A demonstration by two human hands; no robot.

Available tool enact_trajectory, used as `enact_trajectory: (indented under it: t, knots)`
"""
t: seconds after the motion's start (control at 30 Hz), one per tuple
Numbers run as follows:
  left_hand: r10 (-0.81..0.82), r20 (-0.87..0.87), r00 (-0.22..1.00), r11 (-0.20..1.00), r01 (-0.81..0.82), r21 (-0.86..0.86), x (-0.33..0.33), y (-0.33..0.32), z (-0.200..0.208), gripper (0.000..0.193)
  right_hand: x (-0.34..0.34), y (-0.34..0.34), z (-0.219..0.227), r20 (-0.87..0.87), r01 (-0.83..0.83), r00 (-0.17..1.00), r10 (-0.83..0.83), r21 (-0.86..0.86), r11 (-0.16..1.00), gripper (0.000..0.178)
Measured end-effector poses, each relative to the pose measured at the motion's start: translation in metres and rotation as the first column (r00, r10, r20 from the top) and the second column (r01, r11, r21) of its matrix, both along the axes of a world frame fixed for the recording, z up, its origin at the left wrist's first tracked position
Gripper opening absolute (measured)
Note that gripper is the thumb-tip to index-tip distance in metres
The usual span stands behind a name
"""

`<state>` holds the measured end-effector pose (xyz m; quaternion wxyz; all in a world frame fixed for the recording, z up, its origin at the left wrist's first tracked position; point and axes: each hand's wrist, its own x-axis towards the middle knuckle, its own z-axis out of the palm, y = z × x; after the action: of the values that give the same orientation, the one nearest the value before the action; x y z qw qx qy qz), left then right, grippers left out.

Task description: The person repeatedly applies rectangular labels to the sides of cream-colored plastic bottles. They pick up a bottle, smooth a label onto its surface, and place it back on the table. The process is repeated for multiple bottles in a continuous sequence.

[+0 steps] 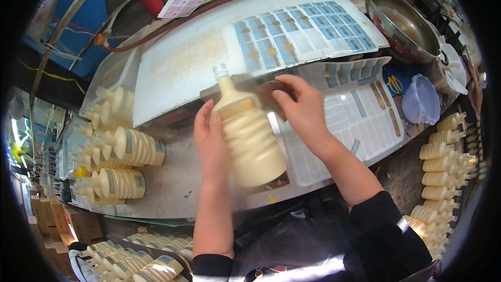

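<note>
A cream bottle with wavy ridges and a clear threaded neck lies tilted in front of me, its neck pointing away. Across its shoulder runs a gold label strip. My left hand grips the bottle along its left side, thumb up. My right hand is beside the bottle's right shoulder, its fingers closed on a dark brown flat piece, blurred by motion. What that piece is I cannot make out. A dark support shows partly behind the bottle's shoulder.
A white board carries rows of blue label sheets. Right of the bottle lies a clear label backing sheet with gold strips. Cream bottles lie at left, more at right. A metal pan and purple basin stand far right.
</note>
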<state>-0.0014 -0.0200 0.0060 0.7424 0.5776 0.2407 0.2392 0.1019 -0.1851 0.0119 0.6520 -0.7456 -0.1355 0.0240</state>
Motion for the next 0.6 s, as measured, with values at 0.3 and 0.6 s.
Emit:
enact_trajectory:
  t: [0.3, 0.6]
  knots:
    - [-0.107, 0.100, 0.989, 0.962, 0.129, -0.241, 0.003, 0.019, -0.016, 0.035, 0.001, 0.025, -0.005, -0.182, -0.264, 0.947, 0.265, 0.029, 0.964, 0.029]
    - [-0.065, 0.128, 0.990, 0.968, 0.093, -0.232, 0.006, 0.017, -0.026, 0.032, 0.002, 0.033, -0.011, -0.241, -0.271, 0.934, 0.264, 0.002, 0.963, 0.030]
